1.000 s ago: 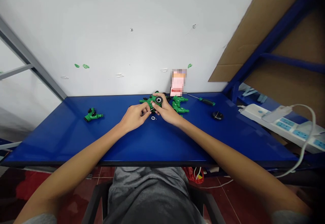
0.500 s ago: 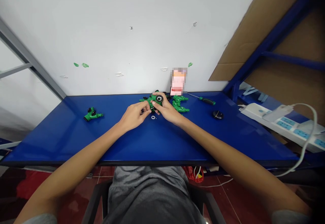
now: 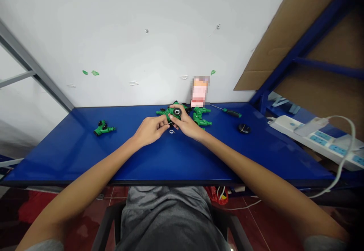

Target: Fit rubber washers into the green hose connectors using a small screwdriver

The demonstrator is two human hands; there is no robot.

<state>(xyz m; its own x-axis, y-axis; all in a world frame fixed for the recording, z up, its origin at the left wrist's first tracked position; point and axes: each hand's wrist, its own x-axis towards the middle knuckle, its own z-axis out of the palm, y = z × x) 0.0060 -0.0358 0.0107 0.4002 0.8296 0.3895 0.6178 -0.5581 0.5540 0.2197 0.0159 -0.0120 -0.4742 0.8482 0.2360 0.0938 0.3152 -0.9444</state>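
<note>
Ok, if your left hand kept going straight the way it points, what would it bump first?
The left hand would probably meet the green plastic hose fitting first, the one the right hand holds. It looks almost touching, but depth is hard to tell.

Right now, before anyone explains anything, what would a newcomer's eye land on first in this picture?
The bright blue table stands out first, stretching across the view. At its centre, the left hand and right hand meet at a green plastic hose connector with a black ring, and more green fittings lie just beyond. Off to the right sits a white power strip.
</note>
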